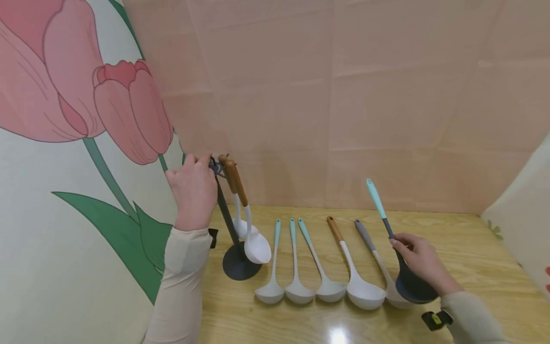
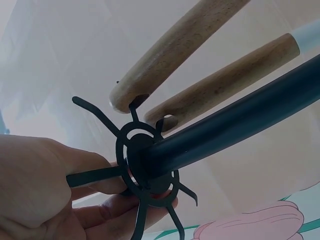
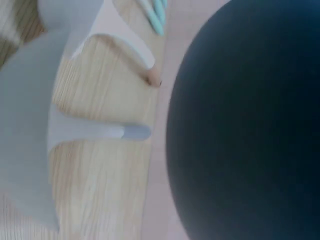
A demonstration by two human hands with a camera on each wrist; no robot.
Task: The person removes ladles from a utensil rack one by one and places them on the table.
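My left hand (image 1: 193, 193) grips the hooked top of a black utensil stand (image 1: 227, 217). In the left wrist view, its fingers curl behind the ring of hooks (image 2: 120, 150). Two white ladles with wooden handles hang from the stand, the front one (image 1: 257, 246) partly covering the other (image 1: 237, 210). At the right, my right hand (image 1: 423, 260) holds a dark ladle (image 1: 406, 277) with a teal handle end, tilted above the table; its round bowl (image 3: 250, 125) fills much of the right wrist view. My right fingers are out of sight there.
On the wooden table (image 1: 301, 327) lie three grey ladles with teal handles, one being the middle ladle (image 1: 299, 291). Beside them are a white wooden-handled ladle (image 1: 365, 294) and a grey-handled ladle (image 1: 380, 263). A tulip-printed sheet (image 1: 129, 181) borders the left side.
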